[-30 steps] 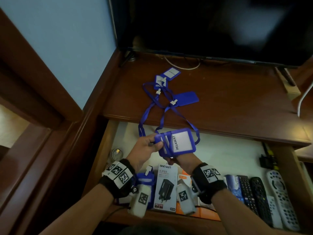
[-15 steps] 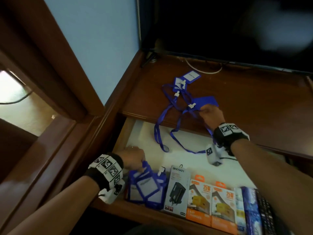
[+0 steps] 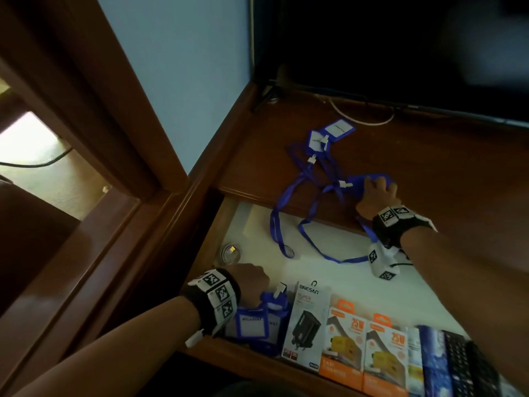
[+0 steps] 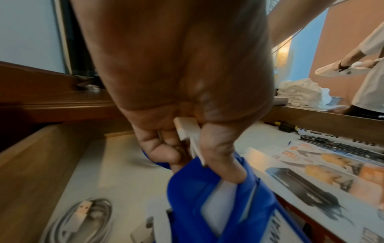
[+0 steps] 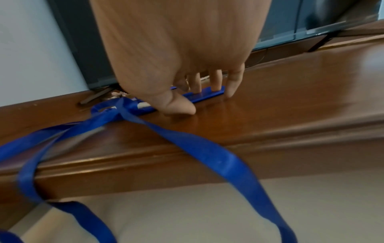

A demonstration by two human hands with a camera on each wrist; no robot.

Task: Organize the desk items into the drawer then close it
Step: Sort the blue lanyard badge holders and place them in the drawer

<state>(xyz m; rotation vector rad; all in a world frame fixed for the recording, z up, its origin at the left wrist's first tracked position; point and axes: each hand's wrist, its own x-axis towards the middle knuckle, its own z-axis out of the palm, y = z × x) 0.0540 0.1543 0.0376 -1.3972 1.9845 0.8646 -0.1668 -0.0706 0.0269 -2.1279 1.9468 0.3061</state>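
Note:
In the open drawer (image 3: 343, 270), at its front left corner, my left hand (image 3: 252, 277) (image 4: 187, 157) grips the white clip and top of a bundle of blue badge holders (image 3: 254, 322) (image 4: 207, 205) lying there. On the wooden desk (image 3: 429, 167) my right hand (image 3: 378, 190) (image 5: 199, 97) clasps another blue badge holder (image 3: 357, 180) (image 5: 207, 95), thumb at its near edge and fingers on its far side. Its blue lanyards (image 3: 286, 213) (image 5: 197, 139) trail over the desk edge into the drawer. Two more badge holders (image 3: 332, 133) lie further back.
Along the drawer front lie a charger box (image 3: 309, 325), two orange boxes (image 3: 363, 351) and remote controls (image 3: 463, 365). A coiled white cable (image 3: 230, 253) (image 4: 83, 218) sits at the drawer's left. A TV (image 3: 400, 53) stands behind. Another person (image 4: 369, 74) stands at the right.
My left hand carried the badge holders down into the drawer's front left corner. My right hand let go of them and reached up to the badge holder on the desk.

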